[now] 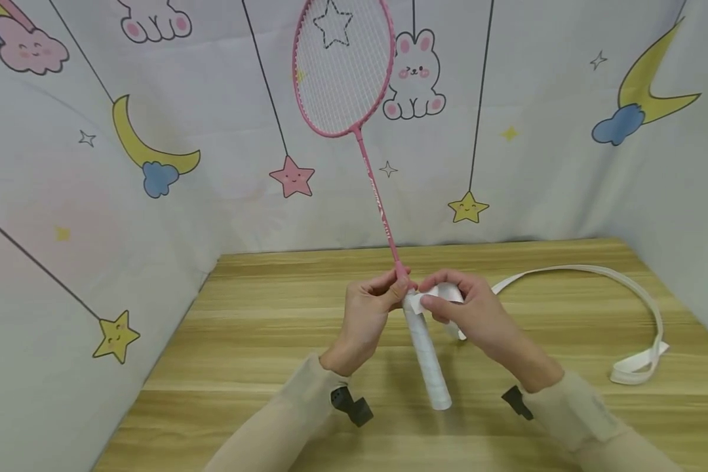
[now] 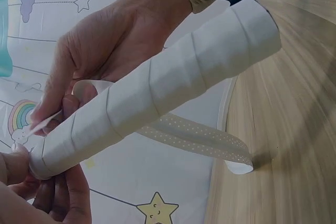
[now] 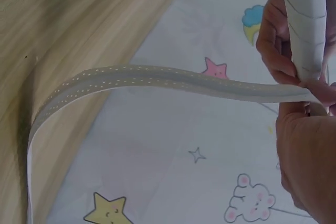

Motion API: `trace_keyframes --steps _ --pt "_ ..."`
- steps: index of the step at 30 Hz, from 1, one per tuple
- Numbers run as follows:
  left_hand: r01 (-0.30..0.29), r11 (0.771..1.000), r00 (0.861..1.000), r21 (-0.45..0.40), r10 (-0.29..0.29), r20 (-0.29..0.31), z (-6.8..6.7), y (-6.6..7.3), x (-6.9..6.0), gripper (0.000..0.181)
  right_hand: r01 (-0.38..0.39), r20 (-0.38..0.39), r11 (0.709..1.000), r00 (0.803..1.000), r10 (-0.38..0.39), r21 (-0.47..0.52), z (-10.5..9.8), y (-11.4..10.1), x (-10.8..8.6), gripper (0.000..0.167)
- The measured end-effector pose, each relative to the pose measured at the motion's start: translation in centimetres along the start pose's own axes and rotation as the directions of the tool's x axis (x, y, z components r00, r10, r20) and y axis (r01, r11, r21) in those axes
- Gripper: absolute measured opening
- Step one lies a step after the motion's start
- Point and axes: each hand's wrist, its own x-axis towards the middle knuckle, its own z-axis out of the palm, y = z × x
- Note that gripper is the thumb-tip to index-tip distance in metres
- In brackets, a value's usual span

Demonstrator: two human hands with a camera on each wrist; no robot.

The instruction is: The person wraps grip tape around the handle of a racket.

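Pink cloud: one, printed at the far left of the white cloth (image 1: 212, 196), one rainbow behind it.
Moons: two, one left (image 1: 131, 144), one right, each with one blue cloud.
Smiling stars: four in the head view, two yellow and two pink, one pink cut by the right edge.
Sleeves: two, pale, one dark wrist device at each, the left device (image 1: 351, 405) and the right device (image 1: 517, 402).
Left hand (image 1: 362, 318): one, thumb and fingers pinching the racket where its pink cone meets the handle.
Racket (image 1: 379, 196): one, pink, held tilted above the wooden table (image 1: 212, 380), head up and leaning left, one star on its strings.
Handle (image 1: 429, 364): one, white, ringed with slanting seams, pointing down toward the person.
Rabbits: two on the cloth, one cut by the top edge.
Right hand (image 1: 478, 314): one, thumb and fingertips pinching the strip at the handle's top.
White strip (image 3: 147, 76): one, two rows of dots on one face, arching right onto the table, its far part folded over.
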Motion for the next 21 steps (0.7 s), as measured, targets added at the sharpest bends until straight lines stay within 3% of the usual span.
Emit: trace_keyframes --steps 12,16,21 --pt "0.005 1.0 1.0 0.021 -0.005 -0.02 0.2 0.0 -0.1 0.031 -0.029 -0.174 0.995 0.985 0.012 -0.095 1.5 0.2 0.2 0.022" --pt "0.008 0.999 1.0 0.054 -0.007 -0.019 0.1 0.0 -0.2 0.03 -0.043 -0.148 0.994 0.989 0.028 -0.1 1.6 0.1 0.4 0.026" --pt "0.006 0.996 1.0 0.09 -0.007 0.008 -0.1 0.3 -0.2 0.029 -0.033 -0.051 0.997 0.998 0.03 -0.071 1.2 0.2 0.5 0.026"
